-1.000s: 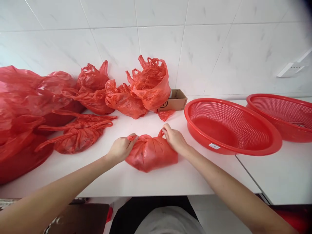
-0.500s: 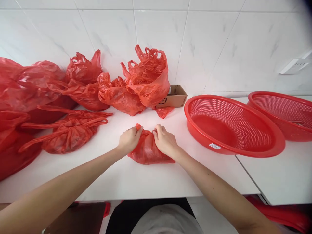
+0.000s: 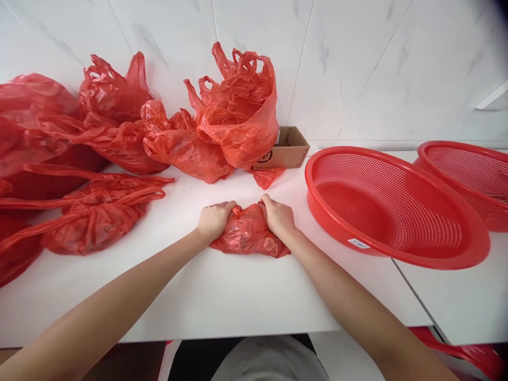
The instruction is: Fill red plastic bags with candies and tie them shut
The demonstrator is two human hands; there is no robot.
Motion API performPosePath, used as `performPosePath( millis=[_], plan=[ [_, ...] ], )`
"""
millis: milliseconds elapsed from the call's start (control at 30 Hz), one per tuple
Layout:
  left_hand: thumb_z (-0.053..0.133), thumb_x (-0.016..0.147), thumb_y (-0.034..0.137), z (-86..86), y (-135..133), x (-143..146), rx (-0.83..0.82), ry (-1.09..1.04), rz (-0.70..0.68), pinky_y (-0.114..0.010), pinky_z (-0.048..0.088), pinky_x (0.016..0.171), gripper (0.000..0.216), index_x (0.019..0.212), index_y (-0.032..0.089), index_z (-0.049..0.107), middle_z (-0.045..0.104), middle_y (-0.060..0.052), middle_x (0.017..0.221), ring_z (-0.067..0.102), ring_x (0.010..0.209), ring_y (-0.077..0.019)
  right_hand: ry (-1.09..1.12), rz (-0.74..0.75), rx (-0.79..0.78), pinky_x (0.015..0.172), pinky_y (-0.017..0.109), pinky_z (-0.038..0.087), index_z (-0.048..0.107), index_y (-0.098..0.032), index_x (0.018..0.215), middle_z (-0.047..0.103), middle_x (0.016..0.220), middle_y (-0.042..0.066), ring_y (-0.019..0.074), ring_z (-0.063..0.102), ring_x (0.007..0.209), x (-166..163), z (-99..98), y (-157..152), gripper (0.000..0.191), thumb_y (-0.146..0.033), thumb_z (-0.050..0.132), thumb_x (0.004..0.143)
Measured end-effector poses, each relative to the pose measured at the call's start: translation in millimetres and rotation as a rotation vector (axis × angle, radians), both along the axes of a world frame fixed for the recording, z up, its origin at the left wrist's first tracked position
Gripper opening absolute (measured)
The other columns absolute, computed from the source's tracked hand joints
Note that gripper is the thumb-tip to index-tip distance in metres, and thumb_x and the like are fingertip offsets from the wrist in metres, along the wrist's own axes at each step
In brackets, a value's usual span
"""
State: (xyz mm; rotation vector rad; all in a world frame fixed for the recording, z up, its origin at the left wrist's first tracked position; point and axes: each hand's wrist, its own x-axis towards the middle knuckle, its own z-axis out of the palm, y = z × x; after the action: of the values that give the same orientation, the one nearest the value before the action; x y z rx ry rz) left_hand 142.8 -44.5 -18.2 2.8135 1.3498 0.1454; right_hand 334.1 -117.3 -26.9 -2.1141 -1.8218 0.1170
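Observation:
A small filled red plastic bag (image 3: 248, 235) lies on the white counter (image 3: 222, 296) straight in front of me. My left hand (image 3: 214, 219) grips its left top corner with fingers curled. On the bag's right top corner my right hand (image 3: 278, 217) is closed in the same way. The two hands sit close together, with the bag's bunched top between them. What the bag holds cannot be made out through the plastic.
Several other red plastic bags (image 3: 99, 211), some tied, pile up at the left and back against the tiled wall. A small open cardboard box (image 3: 288, 151) stands behind. Two red perforated baskets (image 3: 392, 211) sit to the right, the farther one (image 3: 468, 174) at the frame edge.
My hands pulled the bag's handles apart, then came together at its top; they now sit pressed on both corners. The view has tilted down and closer.

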Motion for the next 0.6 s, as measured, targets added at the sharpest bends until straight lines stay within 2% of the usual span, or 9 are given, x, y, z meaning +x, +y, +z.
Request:
performPosePath(
  millis=[100,200,300,400,500,600],
  plan=[
    [0.033,0.096,0.028,-1.8,-1.5,0.1,0.008,-0.020,0.011,-0.032,0.037,0.061,0.030,0.106,0.024,0.061,0.071,-0.005,0.100,0.066,0.086,-0.0245,0.033,-0.034,0.015,0.060,0.029,0.031,0.049,-0.026,0.108,0.072,0.096,0.001,0.0197,0.065,0.078,2.5,0.9,0.4,0.022,-0.035,0.031,0.102],
    [0.035,0.096,0.030,-3.3,-3.9,-0.8,0.001,-0.027,0.023,-0.031,0.038,0.063,0.029,0.105,0.024,0.062,0.071,-0.005,0.100,0.065,0.088,-0.0242,0.154,-0.063,0.011,0.060,0.027,0.035,0.048,-0.026,0.106,0.070,0.087,-0.001,0.0183,0.065,0.076,1.3,3.8,-1.2,0.031,-0.049,0.027,0.101],
    [0.035,0.096,0.029,-1.9,-3.5,-0.6,-0.026,-0.029,0.044,-0.030,0.040,0.067,0.028,0.106,0.025,0.062,0.071,-0.005,0.104,0.065,0.092,-0.0236,0.178,-0.034,0.035,0.064,0.028,0.039,0.047,-0.024,0.106,0.069,0.098,0.003,0.0207,0.065,0.086,-5.3,5.5,-4.9,0.046,-0.067,0.044,0.089],
    [0.030,0.098,0.037,6.8,1.6,3.3,-0.083,-0.027,0.109,-0.031,0.043,0.066,0.036,0.099,0.023,0.064,0.072,-0.007,0.099,0.067,0.087,-0.0243,0.057,-0.011,0.036,0.067,0.031,0.042,0.048,-0.022,0.110,0.066,0.108,0.008,0.0246,0.064,0.095,-11.3,5.6,-7.4,0.054,-0.063,0.064,0.079],
    [0.028,0.097,0.048,21.3,5.1,12.6,-0.163,-0.001,0.191,-0.031,0.045,0.060,0.049,0.087,0.019,0.065,0.073,-0.010,0.086,0.069,0.075,-0.0254,0.028,0.001,0.010,0.068,0.032,0.043,0.048,-0.022,0.112,0.065,0.110,0.008,0.0251,0.064,0.095,-12.9,6.7,-7.3,0.051,-0.056,0.066,0.080],
    [0.029,0.096,0.045,30.7,-1.7,25.1,-0.170,0.016,0.212,-0.032,0.048,0.065,0.044,0.095,0.020,0.065,0.073,-0.012,0.095,0.069,0.084,-0.0270,0.032,0.003,-0.003,0.069,0.033,0.043,0.048,-0.021,0.113,0.065,0.111,0.009,0.0254,0.064,0.096,-12.5,8.3,-7.1,0.048,-0.055,0.063,0.083]
  ],
)
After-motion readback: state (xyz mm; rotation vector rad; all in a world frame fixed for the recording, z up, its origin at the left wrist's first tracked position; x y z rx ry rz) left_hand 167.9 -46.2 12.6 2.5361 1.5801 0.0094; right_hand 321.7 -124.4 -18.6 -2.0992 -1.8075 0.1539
